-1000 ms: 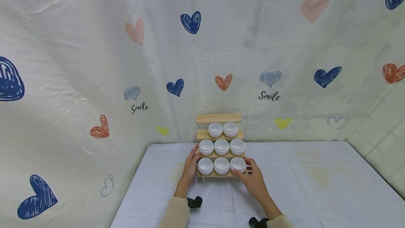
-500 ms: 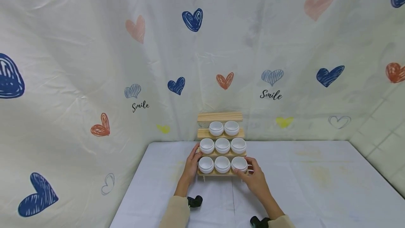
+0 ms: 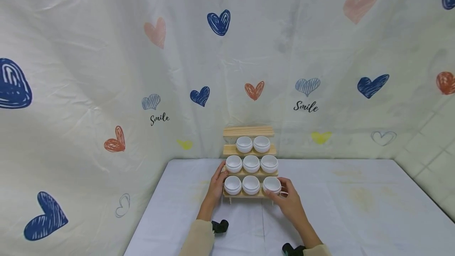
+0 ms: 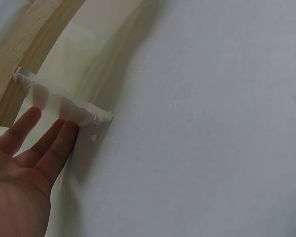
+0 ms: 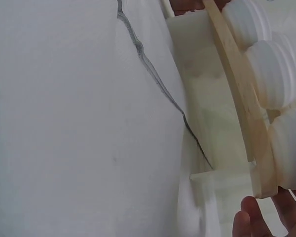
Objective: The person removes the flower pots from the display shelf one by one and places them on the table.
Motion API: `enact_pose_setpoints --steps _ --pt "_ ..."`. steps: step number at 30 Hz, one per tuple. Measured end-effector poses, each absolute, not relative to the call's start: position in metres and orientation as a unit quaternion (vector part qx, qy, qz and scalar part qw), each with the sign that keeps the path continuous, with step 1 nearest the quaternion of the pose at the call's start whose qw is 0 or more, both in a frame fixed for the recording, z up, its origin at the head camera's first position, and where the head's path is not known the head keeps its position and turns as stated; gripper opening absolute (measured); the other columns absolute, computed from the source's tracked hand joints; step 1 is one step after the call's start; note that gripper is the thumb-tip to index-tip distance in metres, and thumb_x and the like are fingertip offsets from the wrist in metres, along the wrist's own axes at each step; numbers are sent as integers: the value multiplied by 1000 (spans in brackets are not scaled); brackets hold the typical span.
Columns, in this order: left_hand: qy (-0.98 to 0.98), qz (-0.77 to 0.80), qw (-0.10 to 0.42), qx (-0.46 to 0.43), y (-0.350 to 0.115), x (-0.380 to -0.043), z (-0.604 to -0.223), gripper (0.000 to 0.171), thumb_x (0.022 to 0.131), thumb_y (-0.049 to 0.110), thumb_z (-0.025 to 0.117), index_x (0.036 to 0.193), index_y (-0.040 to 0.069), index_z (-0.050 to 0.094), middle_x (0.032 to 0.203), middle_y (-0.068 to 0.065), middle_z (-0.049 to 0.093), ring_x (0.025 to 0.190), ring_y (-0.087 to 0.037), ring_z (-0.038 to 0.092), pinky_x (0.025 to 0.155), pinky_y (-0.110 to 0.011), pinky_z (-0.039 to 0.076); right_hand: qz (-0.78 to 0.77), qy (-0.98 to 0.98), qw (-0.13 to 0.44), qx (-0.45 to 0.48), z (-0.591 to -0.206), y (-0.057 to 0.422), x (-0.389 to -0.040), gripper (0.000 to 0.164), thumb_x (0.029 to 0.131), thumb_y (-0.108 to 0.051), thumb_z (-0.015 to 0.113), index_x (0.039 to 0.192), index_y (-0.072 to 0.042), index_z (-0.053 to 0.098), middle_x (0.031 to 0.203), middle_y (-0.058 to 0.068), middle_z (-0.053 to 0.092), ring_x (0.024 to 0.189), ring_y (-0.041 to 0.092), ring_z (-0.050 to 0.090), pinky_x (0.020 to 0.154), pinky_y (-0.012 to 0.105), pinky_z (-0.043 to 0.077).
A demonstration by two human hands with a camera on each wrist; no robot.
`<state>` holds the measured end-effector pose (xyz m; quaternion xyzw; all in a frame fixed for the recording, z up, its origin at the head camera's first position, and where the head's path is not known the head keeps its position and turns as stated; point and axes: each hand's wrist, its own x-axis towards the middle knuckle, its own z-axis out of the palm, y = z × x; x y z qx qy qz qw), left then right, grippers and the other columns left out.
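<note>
On the white table (image 3: 337,212), in front of a hanging cloth (image 3: 270,54) that reads "Smile" twice in black script among printed hearts, stands a stepped wooden rack (image 3: 248,131) with white cups on its lower three boards. The left hand (image 3: 215,187) has its fingers stretched out, tips touching the clear side panel (image 4: 64,100) of the rack. The right hand (image 3: 289,200) has its thumb and curled fingers around the right-hand cup (image 3: 271,183) on the lowest board, just beside the middle cup (image 3: 251,185).
</note>
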<state>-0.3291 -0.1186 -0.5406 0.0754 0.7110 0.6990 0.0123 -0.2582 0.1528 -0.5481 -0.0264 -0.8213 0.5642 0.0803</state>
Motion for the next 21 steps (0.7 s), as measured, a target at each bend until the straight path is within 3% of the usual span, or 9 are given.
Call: enact_pose_setpoints --steps 7,12,16,21 --pt "715 696 -8 63 -115 -348 -571 54 108 25 47 161 20 35 135 -10 67 121 -8 54 121 -45 28 563 -821 83 -39 -547 155 -255 70 87 -41 80 142 -11 49 136 13 61 124 26 56 102 40 45" --pt "719 692 -20 65 -114 -348 -578 53 107 29 48 159 25 39 141 -11 63 131 -18 51 124 -50 26 561 -822 85 -52 -549 157 -254 69 87 -42 80 141 -12 50 135 13 63 123 24 57 98 30 48" --pt "715 695 -25 71 -113 -350 -581 54 106 30 49 159 25 39 155 -7 52 147 -25 38 127 -55 18 565 -818 90 -58 -551 158 -252 69 87 -41 81 141 -11 51 132 14 64 121 24 58 93 22 50" --pt "712 697 -30 76 -113 -352 -581 53 106 28 49 159 23 39 158 -7 49 149 -27 35 127 -56 18 569 -814 98 -61 -548 161 -251 70 87 -39 81 142 -9 50 133 15 64 118 22 59 88 17 50"
